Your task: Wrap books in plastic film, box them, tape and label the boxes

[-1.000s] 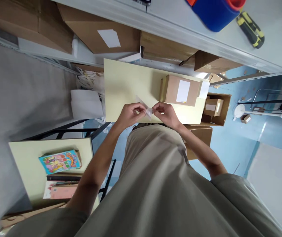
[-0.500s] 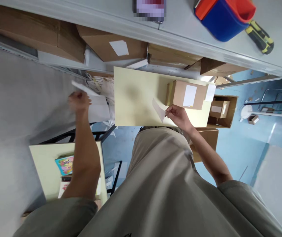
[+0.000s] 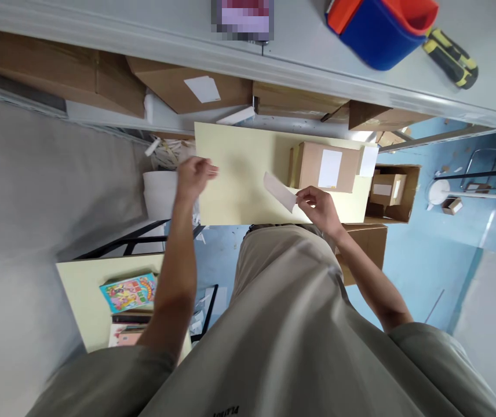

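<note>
Seen from above, a person in an olive shirt looks down past their own chest at a pale yellow table (image 3: 239, 174). Nearest in view, low and to the left, a smaller table (image 3: 83, 289) carries a brightly coloured picture book (image 3: 129, 291) on a short stack of other books.

The right hand (image 3: 320, 205) is at the near edge of the yellow table, thumb and fingers pinched on one end of a white paper slip (image 3: 279, 191). The slip's long axis slants from that pinch up and to the left, its free end lifted over the tabletop. The right forearm runs back toward the body, elbow bent.

The left hand (image 3: 193, 174) is well apart from the slip, over the table's left edge, fingers loosely curled with nothing in them, its arm stretched forward. The right hand is therefore the only one on the slip.

Just beyond the slip, a small cardboard box (image 3: 328, 167) with a white label sits on the table, near the right hand but not touching it. Farther off, larger cartons (image 3: 187, 87) fill a grey shelf, and on top of it sit a blue and red container (image 3: 378, 26) and a yellow-handled tool (image 3: 450, 57)
</note>
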The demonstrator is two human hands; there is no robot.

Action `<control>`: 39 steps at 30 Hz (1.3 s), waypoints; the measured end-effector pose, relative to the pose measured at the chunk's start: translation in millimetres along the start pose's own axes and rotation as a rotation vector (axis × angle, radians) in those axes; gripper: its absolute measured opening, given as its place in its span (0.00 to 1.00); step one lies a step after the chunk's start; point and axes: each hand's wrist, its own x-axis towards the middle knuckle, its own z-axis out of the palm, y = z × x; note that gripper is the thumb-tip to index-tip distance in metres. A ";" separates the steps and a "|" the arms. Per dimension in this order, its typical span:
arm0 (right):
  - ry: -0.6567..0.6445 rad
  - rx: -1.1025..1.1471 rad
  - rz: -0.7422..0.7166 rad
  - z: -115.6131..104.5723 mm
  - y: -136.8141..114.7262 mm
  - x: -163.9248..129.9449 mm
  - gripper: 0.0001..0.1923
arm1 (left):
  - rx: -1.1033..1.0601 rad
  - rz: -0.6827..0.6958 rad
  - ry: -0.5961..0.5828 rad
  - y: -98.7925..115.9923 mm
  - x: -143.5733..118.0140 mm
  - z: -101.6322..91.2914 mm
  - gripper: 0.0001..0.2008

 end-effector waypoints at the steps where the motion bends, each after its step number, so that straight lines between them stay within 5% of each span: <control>1: 0.024 -0.033 -0.028 -3.6 0.3 -1.2 0.08 | -0.140 -0.052 -0.091 12.5 -20.5 25.2 0.28; 5: 0.087 -0.227 -0.252 -15.7 -2.5 -12.9 0.03 | -0.494 -0.156 -0.355 69.3 -94.8 107.5 0.35; 11: 0.019 -0.476 -0.495 -23.5 14.9 -32.6 0.09 | -0.651 -0.184 -0.212 107.8 -126.9 171.1 0.34; 16: -0.014 -0.351 -0.556 -55.3 47.1 -30.3 0.05 | -0.635 -0.135 -0.133 108.8 -126.9 195.7 0.29; 23: 0.174 0.026 -0.176 -122.0 95.6 -2.0 0.10 | -0.545 -0.113 -0.175 123.4 -142.8 233.4 0.29; 27: 0.116 0.195 -0.043 -131.6 123.0 9.6 0.19 | -0.511 -0.125 -0.208 131.0 -152.2 258.1 0.31; 33: 0.032 0.303 -0.028 -138.6 146.7 15.6 0.23 | -0.404 -0.148 -0.182 138.3 -159.1 280.4 0.30; 39: 0.040 0.254 -0.108 -145.8 157.4 36.8 0.26 | -0.216 -0.049 -0.100 135.4 -129.5 291.4 0.24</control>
